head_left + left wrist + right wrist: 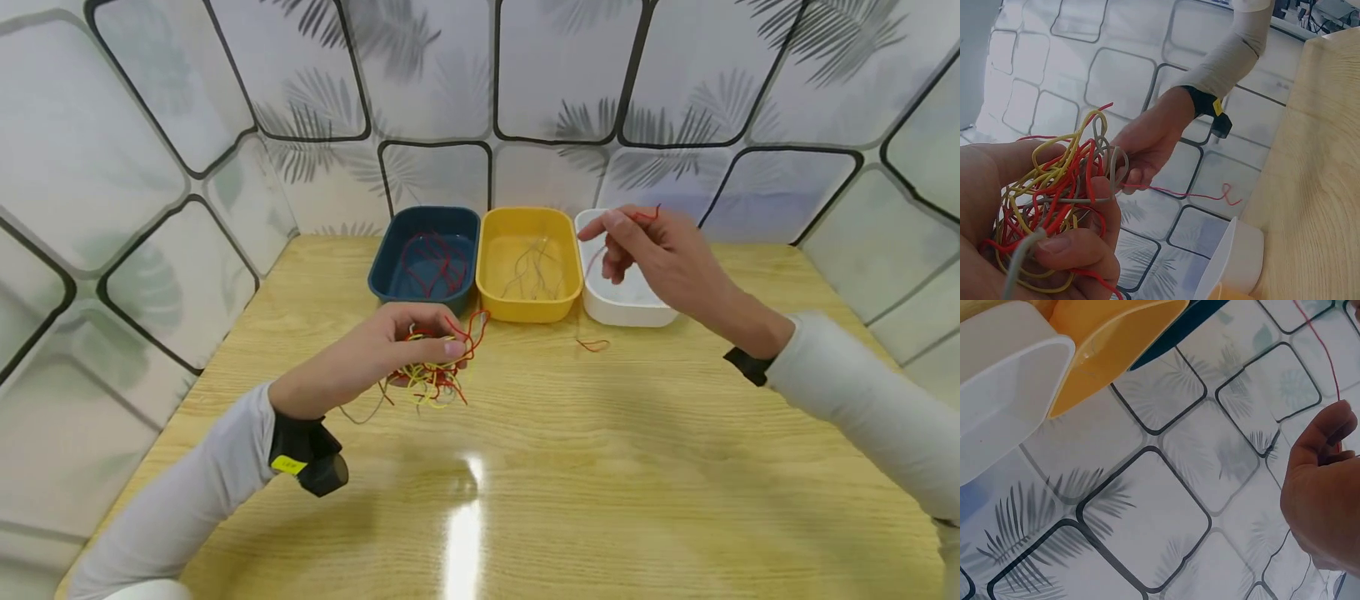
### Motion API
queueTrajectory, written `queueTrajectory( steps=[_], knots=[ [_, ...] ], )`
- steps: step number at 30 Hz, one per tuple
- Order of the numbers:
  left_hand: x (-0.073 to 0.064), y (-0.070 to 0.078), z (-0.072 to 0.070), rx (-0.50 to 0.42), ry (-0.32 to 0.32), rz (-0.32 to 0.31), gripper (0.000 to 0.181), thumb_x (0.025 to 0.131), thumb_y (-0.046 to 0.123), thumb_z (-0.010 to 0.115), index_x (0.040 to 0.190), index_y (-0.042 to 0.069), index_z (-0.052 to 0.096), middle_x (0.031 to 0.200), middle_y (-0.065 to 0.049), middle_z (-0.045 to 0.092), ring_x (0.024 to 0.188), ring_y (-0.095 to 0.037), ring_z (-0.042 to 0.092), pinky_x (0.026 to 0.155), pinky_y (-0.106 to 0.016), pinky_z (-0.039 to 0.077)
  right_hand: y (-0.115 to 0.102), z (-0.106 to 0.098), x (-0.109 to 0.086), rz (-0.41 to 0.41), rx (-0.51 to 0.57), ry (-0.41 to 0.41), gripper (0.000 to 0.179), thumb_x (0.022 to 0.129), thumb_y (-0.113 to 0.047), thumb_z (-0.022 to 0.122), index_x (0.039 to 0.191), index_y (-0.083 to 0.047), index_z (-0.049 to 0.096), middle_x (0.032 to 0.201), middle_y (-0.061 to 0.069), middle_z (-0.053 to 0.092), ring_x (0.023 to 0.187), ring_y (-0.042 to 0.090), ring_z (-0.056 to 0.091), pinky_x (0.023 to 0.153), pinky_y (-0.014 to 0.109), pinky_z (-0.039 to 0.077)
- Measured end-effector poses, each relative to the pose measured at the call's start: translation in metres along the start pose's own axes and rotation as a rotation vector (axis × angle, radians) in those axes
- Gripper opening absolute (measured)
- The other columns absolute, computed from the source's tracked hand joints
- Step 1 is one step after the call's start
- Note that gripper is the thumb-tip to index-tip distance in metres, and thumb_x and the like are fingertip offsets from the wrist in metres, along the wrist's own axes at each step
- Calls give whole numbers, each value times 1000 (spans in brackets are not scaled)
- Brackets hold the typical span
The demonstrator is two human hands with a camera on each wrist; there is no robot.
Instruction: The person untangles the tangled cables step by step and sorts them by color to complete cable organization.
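Observation:
My left hand (367, 354) grips a tangled bundle of strings (431, 375) in red, yellow and grey, over the table just in front of the bins. Loose ends and loops stick out between the thumb and fingers; the left wrist view shows the bundle (1060, 200) filling the palm. Raised over the white bin (626, 310), my right hand (663, 254) pinches a single red string (1191, 195). One short end pokes up above the knuckles, and the long end hangs down with a small loop (594, 344) in front of the bins.
Left of the white bin stand a yellow bin (528, 311) with several greyish strings (536, 271) and a dark blue bin (386, 279) with red strings (438, 262). All three stand against a patterned curtain wall (558, 75) at the back of the wooden table (555, 467).

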State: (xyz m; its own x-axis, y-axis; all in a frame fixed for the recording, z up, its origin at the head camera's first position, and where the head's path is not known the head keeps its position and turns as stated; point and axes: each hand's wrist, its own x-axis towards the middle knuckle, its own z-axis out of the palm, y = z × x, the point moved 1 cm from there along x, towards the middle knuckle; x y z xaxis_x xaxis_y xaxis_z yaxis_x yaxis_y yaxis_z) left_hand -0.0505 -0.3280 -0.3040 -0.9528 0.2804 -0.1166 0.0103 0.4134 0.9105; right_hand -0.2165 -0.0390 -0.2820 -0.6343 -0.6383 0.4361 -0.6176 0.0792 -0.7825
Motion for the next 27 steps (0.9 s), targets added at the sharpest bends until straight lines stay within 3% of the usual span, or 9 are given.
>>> queueTrajectory(
  steps=[6,13,21,24,27],
  knots=[
    [-6,-5,-6,-10,15,-25,21,99,38,65,110,20,66,96,3,60,80,-16,52,59,-28,40,4,21,60,58,-61,4,25,104,-24,58,116,-10,74,92,-11,74,75,9,68,63,20,52],
    [-10,-9,-7,-19,37,-2,17,99,35,66,110,23,67,100,2,63,81,-18,54,56,-28,40,31,65,116,-3,-304,-32,27,104,-22,59,126,-15,73,114,7,78,74,-3,64,63,16,47],
    [-18,-12,-13,-30,66,-3,15,98,34,67,109,23,67,100,2,62,81,-17,54,54,-28,40,64,109,152,-2,-516,-92,31,106,-29,55,134,-26,68,117,3,77,80,19,73,54,26,43],
    [-21,-15,-16,-36,80,-9,15,98,33,67,109,21,67,99,2,62,80,-17,54,53,-28,39,76,119,164,-59,-632,-83,32,106,-27,56,136,-26,66,127,4,74,89,24,75,60,33,51],
    [-23,-16,-19,-34,92,-12,17,98,32,67,109,19,67,97,3,62,79,-14,53,54,-28,38,88,128,173,-173,-768,-84,31,105,-23,56,135,-24,67,127,4,74,76,25,71,55,34,49]
  ],
)
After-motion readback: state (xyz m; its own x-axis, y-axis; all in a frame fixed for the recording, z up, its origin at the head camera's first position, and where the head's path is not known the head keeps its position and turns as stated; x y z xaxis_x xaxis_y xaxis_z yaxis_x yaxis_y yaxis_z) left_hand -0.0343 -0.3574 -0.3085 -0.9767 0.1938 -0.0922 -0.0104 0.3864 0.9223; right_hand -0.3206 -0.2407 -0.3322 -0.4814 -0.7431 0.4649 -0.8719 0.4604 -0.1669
